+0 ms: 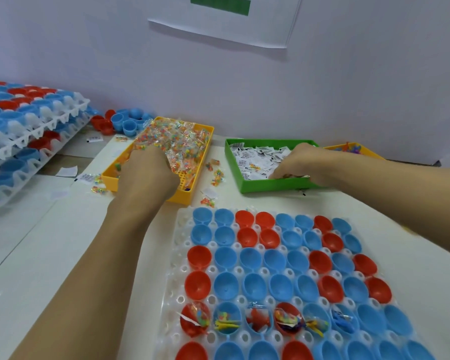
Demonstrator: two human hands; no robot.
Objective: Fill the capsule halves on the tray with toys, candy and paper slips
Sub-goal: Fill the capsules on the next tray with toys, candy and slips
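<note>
Fingers of the left hand (147, 175) are curled down into the yellow plastic bin (192, 189) of clear-wrapped multicolour candy packets (177, 141), looks like they're bunched round some packets but the back of the hand hides the tips, so can't tell 100% what's in the grip. Right hand (307, 165) is over in the green plastic bin (270, 185) w/ the small white printed paper slips (257, 157), fingers curled and pinching at slips near the bin's front wall.

Just below both hands, nearer the person, sits the white plastic grid tray (178, 294) full of red and blue capsule halves (276, 261), open side up. Most are bare inside. One row near the bottom has stuff in it already: about six halves w/ candy, slips and small plastic toys (257, 319).

Past the right hand, partly hidden behind the wrist, there's a second yellow bin (369, 152) w/ colourful bits, prob toys but too blocked to say. Left of the left hand: loose candy packets and slips scattered on the white bench (63, 255), a pile of loose red and blue capsule pieces (122, 122) by the wall, and further left a stack of white trays loaded w/ more capsule halves (24, 120). White sheet of paper (218, 27) w/ a green block is stuck on the wall above.
</note>
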